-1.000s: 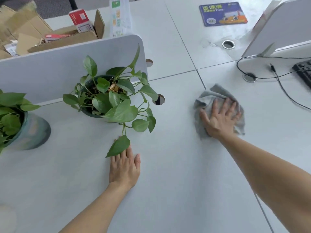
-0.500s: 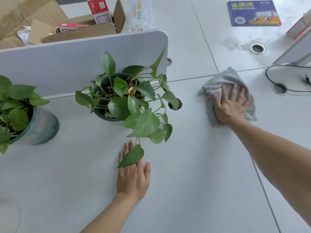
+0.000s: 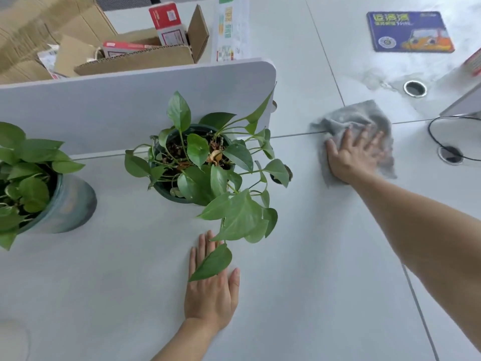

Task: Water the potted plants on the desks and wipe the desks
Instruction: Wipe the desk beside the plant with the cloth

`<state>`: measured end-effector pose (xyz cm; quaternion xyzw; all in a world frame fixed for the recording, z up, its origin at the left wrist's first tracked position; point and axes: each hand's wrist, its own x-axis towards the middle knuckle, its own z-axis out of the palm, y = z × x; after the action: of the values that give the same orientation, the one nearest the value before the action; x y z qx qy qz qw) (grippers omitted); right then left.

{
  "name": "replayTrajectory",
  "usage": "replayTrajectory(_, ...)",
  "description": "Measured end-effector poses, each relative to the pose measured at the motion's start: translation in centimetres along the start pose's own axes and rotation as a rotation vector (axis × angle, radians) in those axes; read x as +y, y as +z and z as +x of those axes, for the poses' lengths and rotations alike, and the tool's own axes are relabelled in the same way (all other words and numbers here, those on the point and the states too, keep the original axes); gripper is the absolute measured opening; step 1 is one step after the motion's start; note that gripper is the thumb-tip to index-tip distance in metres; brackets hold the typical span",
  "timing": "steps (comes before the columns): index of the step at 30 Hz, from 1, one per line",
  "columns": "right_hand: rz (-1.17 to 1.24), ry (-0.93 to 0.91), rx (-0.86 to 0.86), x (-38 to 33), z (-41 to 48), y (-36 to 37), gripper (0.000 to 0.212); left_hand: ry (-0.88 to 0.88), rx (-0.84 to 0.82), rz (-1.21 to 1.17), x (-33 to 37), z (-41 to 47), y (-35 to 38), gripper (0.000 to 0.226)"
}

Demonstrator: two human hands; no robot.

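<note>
Head cam view: my right grip [image 3: 351, 155] is flat with the fingers spread wide, pressing a gray cloth [image 3: 348, 113] onto the white surface [image 3: 312, 256], right over the seam between two desk panels. The fingertips look a bit blurry. My left grip [image 3: 210, 295] is flat too, palm down on the surface, fingers straight, holding nothing. A trailing leaf [image 3: 212, 263] from the pothos [image 3: 208, 178] hangs over its fingers. That pothos sits in a dark green pot [image 3: 166, 191] just in front of the gray divider panel [image 3: 104, 108]. A second pothos [image 3: 23, 178] in a blue-green glazed pot [image 3: 70, 204] is off to the left, well apart from the cloth. Behind the divider there's an open cardboard box [image 3: 135, 58]. Far right: a blue mouse pad [image 3: 410, 32], a wet-looking patch [image 3: 377, 79] beside a metal grommet [image 3: 415, 88], and a black cable [image 3: 432, 136].
</note>
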<state>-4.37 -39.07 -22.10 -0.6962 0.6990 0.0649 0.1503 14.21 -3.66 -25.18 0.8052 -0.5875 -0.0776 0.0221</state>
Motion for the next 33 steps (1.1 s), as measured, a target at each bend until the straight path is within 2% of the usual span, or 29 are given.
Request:
replayTrajectory(4,-0.126,-0.536,-0.042,-6.6,-4.2,2.5,0.061,0.000,-0.005,-0.024,-0.2,0.0,0.0,0.068)
replayTrajectory(8,-0.133,-0.773,-0.098,-7.2,-8.5,3.8,0.058,-0.003,-0.016,-0.041,-0.1,0.2,-0.2,0.069)
replayTrajectory(10,-0.169,-0.963,-0.170,-6.8,-10.8,4.1,0.070,0.000,-0.026,-0.053,-0.1,0.2,-0.3,0.069)
replayTrajectory(11,-0.155,-0.980,-0.173,-6.3,-11.1,4.2,0.075,0.003,-0.021,-0.060,-0.1,0.1,-0.4,0.070)
replayTrajectory(13,-0.092,-0.846,-0.097,-4.8,-10.0,4.2,0.075,0.002,-0.011,-0.080,-0.1,0.2,-0.4,0.073)
replayTrajectory(16,-0.035,-0.476,-0.045,-3.1,-9.7,4.6,0.063,0.006,-0.006,-0.099,-0.1,0.3,-0.5,0.076)
replayTrajectory(17,-0.028,-0.446,-0.047,-3.2,-10.9,5.0,0.065,-0.002,-0.016,-0.097,-0.1,0.5,-0.5,0.075)
replayTrajectory(19,-0.043,-0.526,-0.077,-2.9,-15.1,6.0,0.075,-0.022,-0.064,-0.098,-0.1,0.6,-0.7,0.072)
replayTrajectory(22,-0.074,-0.631,-0.093,2.0,-19.2,6.7,0.077,0.005,-0.110,-0.122,-0.5,0.4,-1.2,0.069)
replayTrajectory(23,-0.034,-0.580,-0.058,3.9,-19.6,6.2,0.077,0.046,-0.111,-0.120,-1.1,0.3,-1.5,0.067)
replayTrajectory(25,0.075,-0.364,0.049,5.9,-18.9,5.0,0.080,0.084,-0.104,-0.096,-3.2,0.2,-2.0,0.065)
replayTrajectory(26,0.134,-0.275,0.107,5.6,-18.0,4.5,0.078,0.040,-0.101,-0.081,-4.5,0.2,-2.4,0.065)
replayTrajectory(28,0.255,-0.218,0.173,2.5,-17.0,4.8,0.062,-0.090,-0.087,-0.038,-7.1,-0.3,-3.3,0.061)
replayTrajectory(30,0.242,-0.264,0.153,-2.0,-18.0,6.5,0.054,-0.168,-0.156,-0.004,-9.1,-0.9,-4.0,0.058)
replayTrajectory(33,0.123,-0.482,0.078,-8.0,-23.8,10.4,0.065,-0.159,-0.261,0.049,-10.4,-1.6,-4.4,0.065)
